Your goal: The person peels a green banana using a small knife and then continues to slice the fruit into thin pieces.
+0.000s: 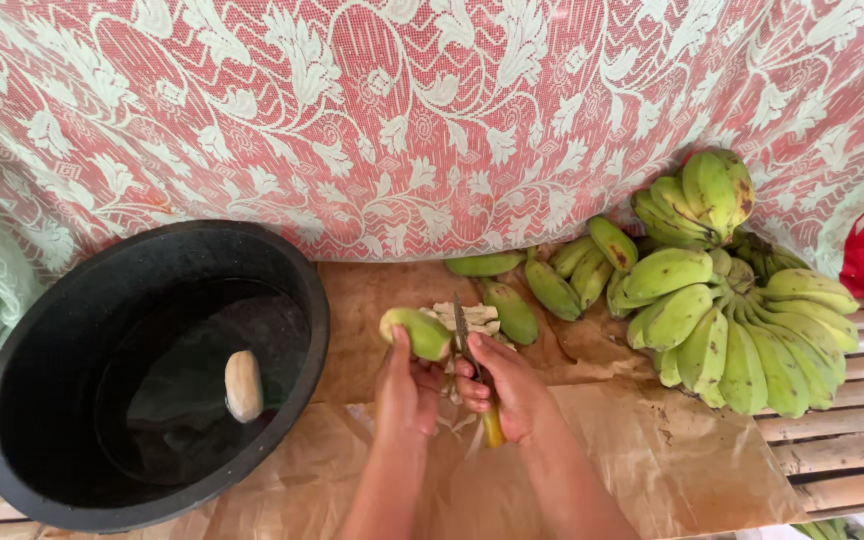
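Person's own arms, head view
Left hand (407, 385) and right hand (512, 390): bare, no gloves, rings, watch or bracelets visible; forearms bare, no sleeves in view.

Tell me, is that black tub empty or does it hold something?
Not empty. The black tub holds dark water, and one pale peeled banana floats in it. Nothing else shows inside.

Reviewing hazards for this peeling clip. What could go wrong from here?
1. The knife blade sits close to the left hand gripping the green banana; a slip could cut the fingers.
2. The right hand holds the knife low on its yellow handle, so control may be weak.
3. Peel scraps pile under the work and could shift.
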